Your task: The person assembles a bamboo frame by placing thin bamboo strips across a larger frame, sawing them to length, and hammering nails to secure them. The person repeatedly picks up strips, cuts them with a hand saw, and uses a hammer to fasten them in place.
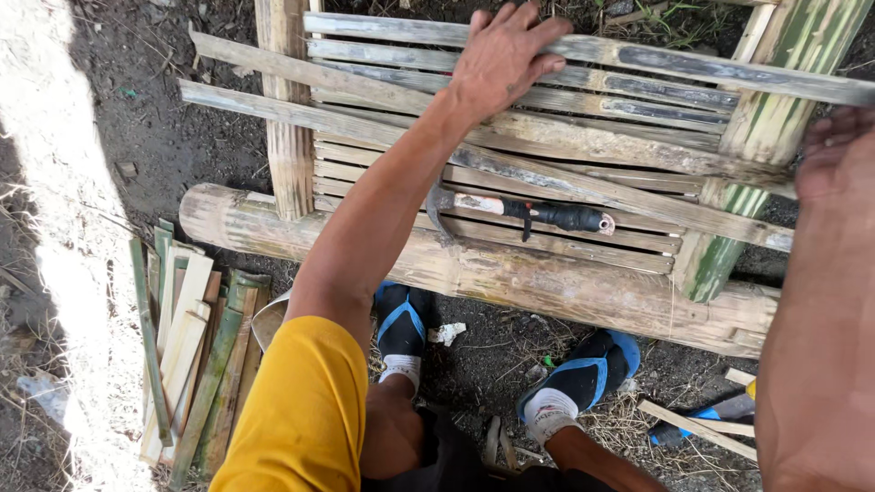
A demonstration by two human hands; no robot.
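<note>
I'm looking straight down and the left hand (506, 56) lies flat on the bamboo slats (547, 137), fingers (538, 36) spread and released, palm pressing the upper strips and gripping nothing. The right hand (838, 150) sits at the right edge by the green-striped bamboo post (775, 118); it's partly out of view, so I cannot tell whether its fingers are curled or loose. Between the two hands one hammer (519, 211) lies loose on the slats, steel head to the left, black grip to the right, touched by neither hand. I count roughly ten slats across the frame, some lying slanted over the others. Two uprights carry them: a pale one (287, 137) on the left, the green-striped one on the right. One thick bamboo pole (474, 273) runs along the near edge. Two blue-and-black shoes (406, 333) stand on the dirt below it. One bundle of spare strips (191, 355) lies left on the ground.
</note>
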